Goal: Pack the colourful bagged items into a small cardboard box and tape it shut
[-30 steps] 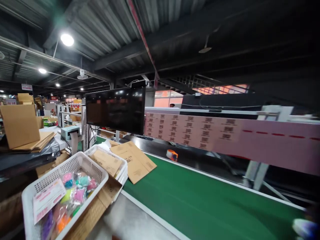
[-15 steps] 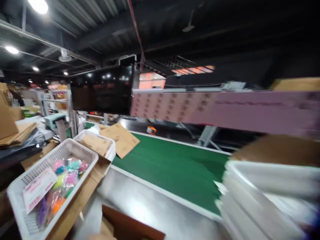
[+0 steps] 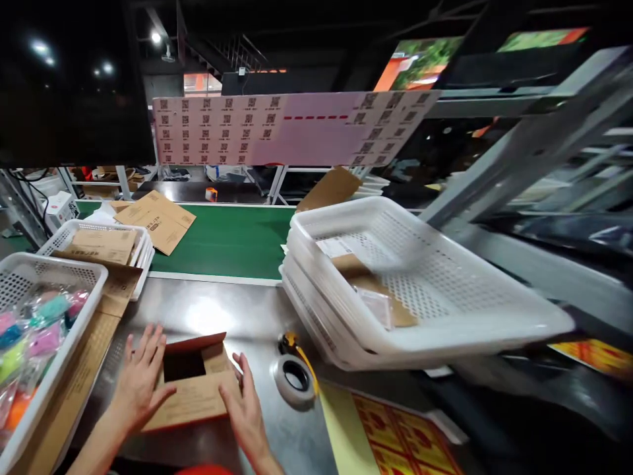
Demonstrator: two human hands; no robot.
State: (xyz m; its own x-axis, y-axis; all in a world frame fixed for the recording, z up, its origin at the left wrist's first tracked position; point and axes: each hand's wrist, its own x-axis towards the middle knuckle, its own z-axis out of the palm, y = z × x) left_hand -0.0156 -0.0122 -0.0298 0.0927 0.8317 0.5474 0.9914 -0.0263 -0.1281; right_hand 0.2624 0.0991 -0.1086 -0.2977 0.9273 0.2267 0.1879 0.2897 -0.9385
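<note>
Dim warehouse rafters and a dark screen fill the top of the view, and below them a shiny steel counter (image 3: 217,310) runs beside a green conveyor belt (image 3: 232,241). On the counter, close to the bottom edge, sits a small cardboard box (image 3: 190,386) with one flap down and a dark opening behind it; its inside cannot be made out. The left hand (image 3: 138,382) lies flat on the box's left side with fingers spread apart, its forearm cut off by the frame. The right hand (image 3: 247,409) presses the box's right edge, fingers straight and slightly apart, gripping nothing. Just right of the box lies a roll of tape (image 3: 295,377). A stack of white baskets (image 3: 420,310) rises to the right, blurred at its edges, with papers inside that are hard to read. At far left a white basket of coloured packets (image 3: 39,323) is partly cropped
</note>
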